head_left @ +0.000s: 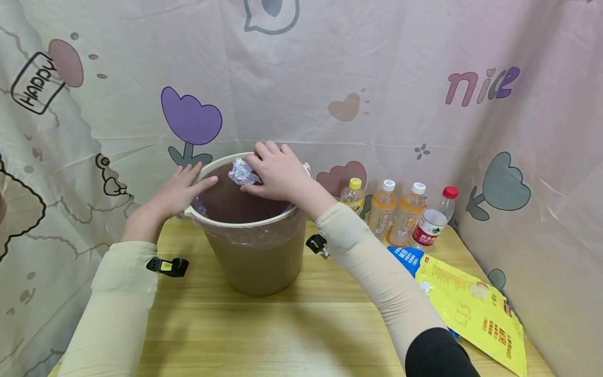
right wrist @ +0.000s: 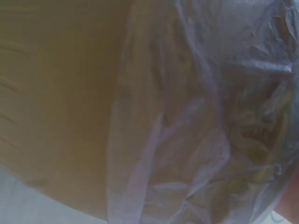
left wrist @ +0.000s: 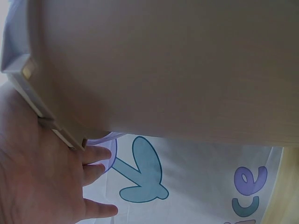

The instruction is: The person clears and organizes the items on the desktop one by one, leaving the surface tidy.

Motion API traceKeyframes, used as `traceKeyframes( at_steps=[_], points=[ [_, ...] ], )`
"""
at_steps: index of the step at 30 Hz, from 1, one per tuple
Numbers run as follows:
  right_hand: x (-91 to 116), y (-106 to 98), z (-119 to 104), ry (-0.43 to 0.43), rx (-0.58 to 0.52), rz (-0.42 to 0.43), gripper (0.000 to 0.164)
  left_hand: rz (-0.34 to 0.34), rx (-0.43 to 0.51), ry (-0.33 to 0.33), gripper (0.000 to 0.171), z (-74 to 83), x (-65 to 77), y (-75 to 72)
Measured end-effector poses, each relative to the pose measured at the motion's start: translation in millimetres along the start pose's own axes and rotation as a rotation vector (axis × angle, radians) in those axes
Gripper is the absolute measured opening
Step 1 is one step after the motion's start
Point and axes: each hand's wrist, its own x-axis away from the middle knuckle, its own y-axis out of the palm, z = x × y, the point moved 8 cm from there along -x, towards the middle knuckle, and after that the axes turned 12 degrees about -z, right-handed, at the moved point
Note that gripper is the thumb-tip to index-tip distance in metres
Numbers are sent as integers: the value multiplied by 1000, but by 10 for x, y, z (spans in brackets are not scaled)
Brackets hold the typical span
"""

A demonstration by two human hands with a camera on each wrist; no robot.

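Observation:
A brown trash can with a pale rim stands on the table, lined with a thin clear plastic bag folded over its edge. Above its mouth my right hand pinches a crumpled ball of white paper between thumb and fingers. My left hand rests against the left side of the rim with fingers extended; the left wrist view shows the palm beside the can's wall. The right wrist view holds mostly the can's side and wrinkled bag, with only a sliver of hand at its edge.
Right of the can, several bottles stand in a row, among them a yellow-capped one and a red-capped one. Yellow and blue packaging lies at the table's right. A printed curtain hangs close behind.

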Motion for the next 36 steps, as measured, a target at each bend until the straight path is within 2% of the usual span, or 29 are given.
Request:
traceKeyframes(
  at_steps=[17, 36],
  points=[
    [24, 16, 23, 11, 11, -1, 61, 4, 16, 9, 87, 3, -3, 5],
    [272, -25, 204, 46, -29, 23, 59, -5, 0, -2, 88, -6, -7, 11]
  ],
)
